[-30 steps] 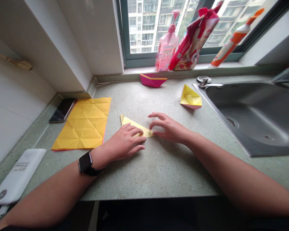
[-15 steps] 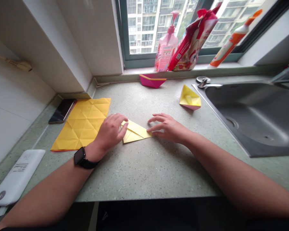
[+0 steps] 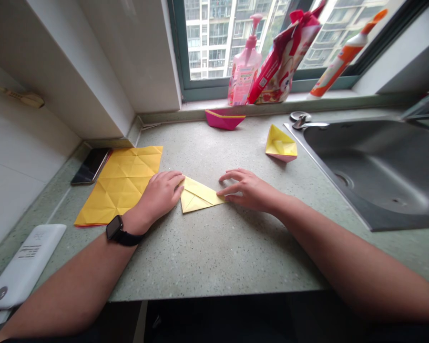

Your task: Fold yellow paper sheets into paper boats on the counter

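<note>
A folded piece of pale yellow paper [image 3: 199,196] lies flat on the counter, its narrow end pointing right. My left hand [image 3: 164,191] rests at its left edge, fingers loosely bent and thumb a little apart from them, with the fingertips by the upper left corner. A black watch is on that wrist. On the other side, my right hand [image 3: 248,189] has its fingers spread, and a fingertip touches the paper's right tip. Behind stand a magenta paper boat [image 3: 225,120] with a yellow rim and a paper boat [image 3: 281,144] that is yellow inside and pink outside.
Creased orange-yellow sheets [image 3: 121,183] lie left, partly beside a phone [image 3: 91,166]. A white power bank [image 3: 26,264] with a cable is nearer. At right is a steel sink [image 3: 372,166]. A pink pump bottle [image 3: 244,71], a red bag [image 3: 282,62] and an orange-white bottle [image 3: 338,66] line the windowsill.
My left hand has drawn slightly left, its thumb coming off the paper's face to its edge. My right hand and the folded paper stay nearly in place.
</note>
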`<move>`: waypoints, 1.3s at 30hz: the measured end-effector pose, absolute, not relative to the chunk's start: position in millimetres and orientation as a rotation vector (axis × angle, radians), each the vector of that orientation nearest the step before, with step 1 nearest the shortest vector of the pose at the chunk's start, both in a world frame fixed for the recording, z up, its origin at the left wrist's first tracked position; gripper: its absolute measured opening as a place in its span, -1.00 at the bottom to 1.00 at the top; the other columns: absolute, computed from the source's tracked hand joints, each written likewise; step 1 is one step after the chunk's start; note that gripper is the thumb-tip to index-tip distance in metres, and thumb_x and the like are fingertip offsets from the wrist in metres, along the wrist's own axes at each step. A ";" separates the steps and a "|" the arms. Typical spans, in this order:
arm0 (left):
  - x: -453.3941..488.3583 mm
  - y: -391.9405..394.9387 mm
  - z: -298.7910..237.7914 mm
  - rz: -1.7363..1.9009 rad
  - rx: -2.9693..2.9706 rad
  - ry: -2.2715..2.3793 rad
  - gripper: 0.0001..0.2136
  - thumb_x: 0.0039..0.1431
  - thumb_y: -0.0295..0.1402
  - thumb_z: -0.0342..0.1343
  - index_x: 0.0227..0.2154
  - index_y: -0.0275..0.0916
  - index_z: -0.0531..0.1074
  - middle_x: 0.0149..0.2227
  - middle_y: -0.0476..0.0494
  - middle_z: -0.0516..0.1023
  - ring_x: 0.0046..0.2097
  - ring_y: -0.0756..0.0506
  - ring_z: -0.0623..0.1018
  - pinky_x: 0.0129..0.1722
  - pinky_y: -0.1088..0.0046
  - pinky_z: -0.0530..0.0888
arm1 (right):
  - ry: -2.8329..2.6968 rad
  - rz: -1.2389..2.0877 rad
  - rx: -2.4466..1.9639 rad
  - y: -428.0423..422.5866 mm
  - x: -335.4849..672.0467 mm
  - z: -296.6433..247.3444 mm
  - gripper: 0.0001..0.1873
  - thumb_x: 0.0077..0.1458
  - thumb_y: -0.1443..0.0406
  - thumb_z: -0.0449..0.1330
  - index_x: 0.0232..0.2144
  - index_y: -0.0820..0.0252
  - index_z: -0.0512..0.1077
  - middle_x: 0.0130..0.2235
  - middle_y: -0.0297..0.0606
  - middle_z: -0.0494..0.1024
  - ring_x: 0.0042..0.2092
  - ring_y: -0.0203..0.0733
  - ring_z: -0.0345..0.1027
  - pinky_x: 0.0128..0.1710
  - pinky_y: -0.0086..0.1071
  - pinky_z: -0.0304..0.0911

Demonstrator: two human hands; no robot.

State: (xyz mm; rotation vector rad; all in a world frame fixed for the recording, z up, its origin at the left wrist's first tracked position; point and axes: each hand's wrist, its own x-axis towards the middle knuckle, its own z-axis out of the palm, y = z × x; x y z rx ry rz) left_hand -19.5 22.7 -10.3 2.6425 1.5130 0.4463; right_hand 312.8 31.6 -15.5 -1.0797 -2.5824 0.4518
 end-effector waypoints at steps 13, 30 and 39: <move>-21.9 24.7 -9.8 0.297 2.657 1.524 -0.60 0.58 -0.24 -0.01 0.32 -0.24 0.48 0.35 -0.36 0.55 0.37 -0.36 0.48 0.43 -0.14 0.36 | -2.581 0.445 -1.088 30.7 312.6 -16.5 -0.77 0.33 0.25 0.43 -0.05 -0.29 0.77 0.19 -0.28 0.66 0.26 0.08 0.48 0.33 0.08 0.39; -38.8 26.3 0.5 -0.043 2.623 1.434 -0.48 0.61 -0.10 -0.03 0.50 -0.08 0.34 0.55 -0.32 0.31 0.50 -0.48 0.36 0.44 -0.32 0.29 | -2.583 0.456 -1.096 29.7 312.8 -16.2 -0.76 0.35 0.25 0.41 -0.03 -0.26 0.77 0.20 -0.25 0.66 0.23 0.07 0.51 0.29 0.04 0.42; -46.0 32.3 8.8 -0.137 2.551 1.376 -0.42 0.61 0.03 -0.08 0.54 -0.02 0.29 0.61 -0.29 0.18 0.60 -0.51 0.16 0.52 -0.28 0.18 | -2.572 0.486 -1.103 31.0 313.4 -16.0 -0.75 0.33 0.25 0.41 -0.04 -0.28 0.77 0.20 -0.25 0.66 0.23 0.08 0.53 0.29 0.07 0.44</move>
